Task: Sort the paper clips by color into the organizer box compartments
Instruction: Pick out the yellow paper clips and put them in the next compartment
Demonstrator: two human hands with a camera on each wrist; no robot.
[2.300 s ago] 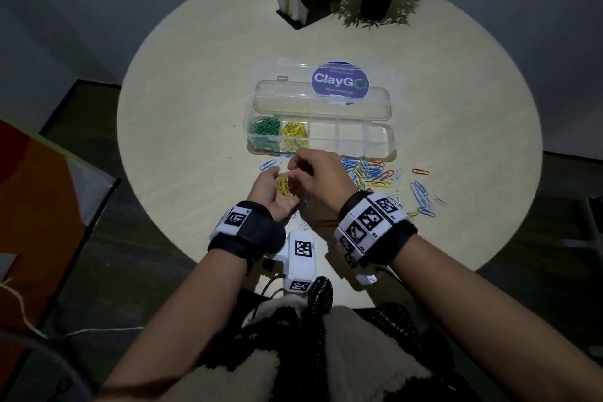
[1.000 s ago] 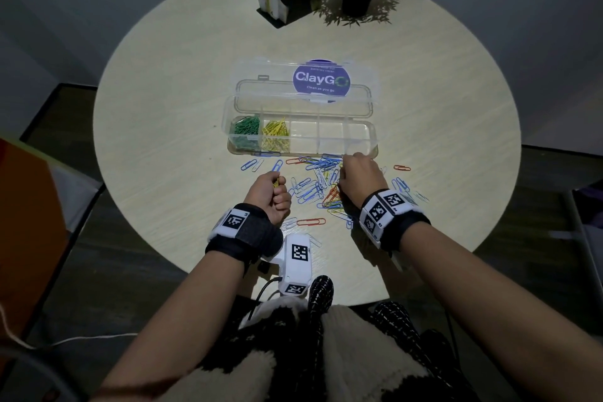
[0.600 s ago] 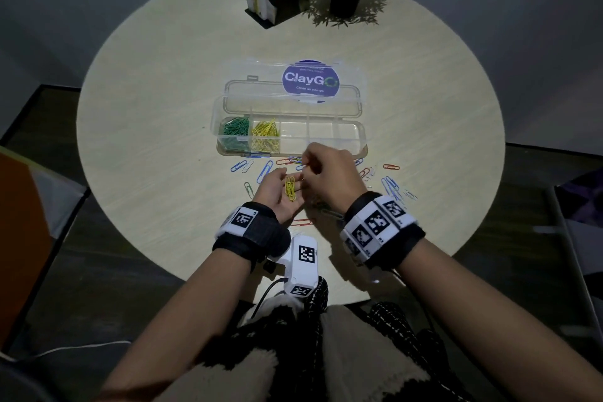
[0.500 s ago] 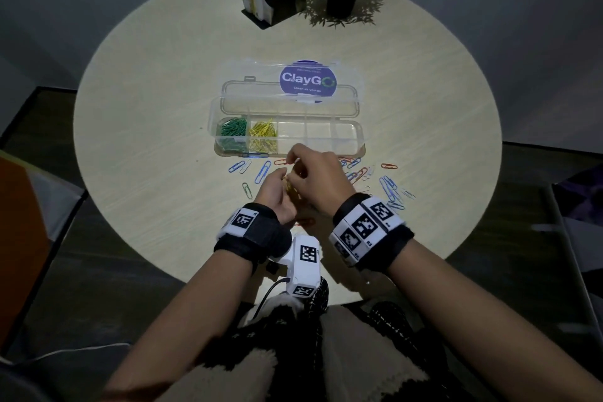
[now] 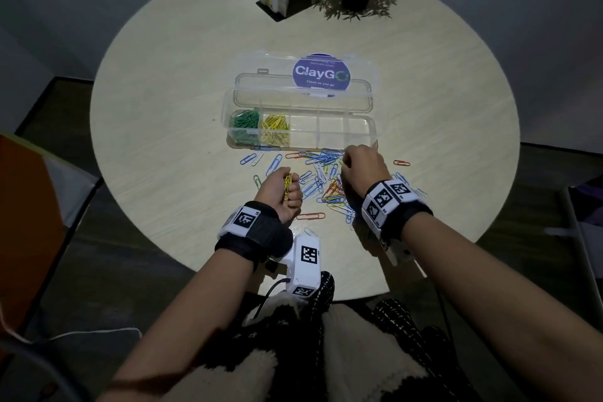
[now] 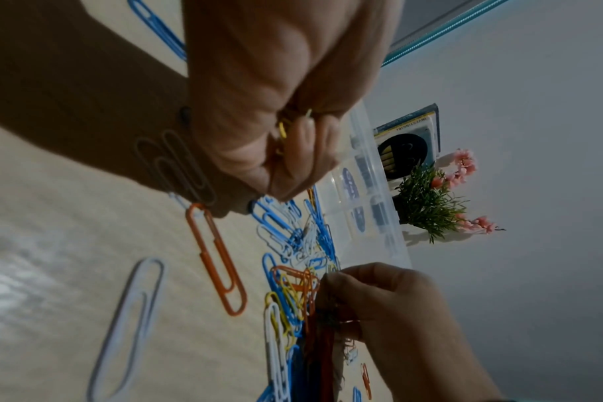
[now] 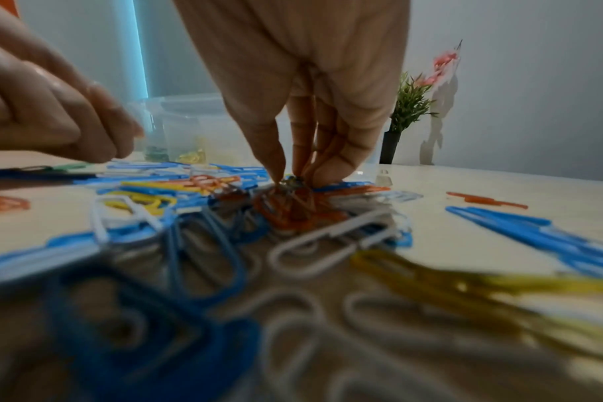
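Our left hand (image 5: 280,190) is curled tight around a bunch of yellow clips (image 5: 287,182) at the middle of the frame. Our right hand (image 5: 363,167) pinches into the mixed pile of clips (image 5: 321,179) just below the clear organizer box (image 5: 362,129), but we cannot tell which clip.

Nearest paper clips (image 7: 224,312) in right wrist view blurred — right fingers' (image 7: 269,152) catch indistinct
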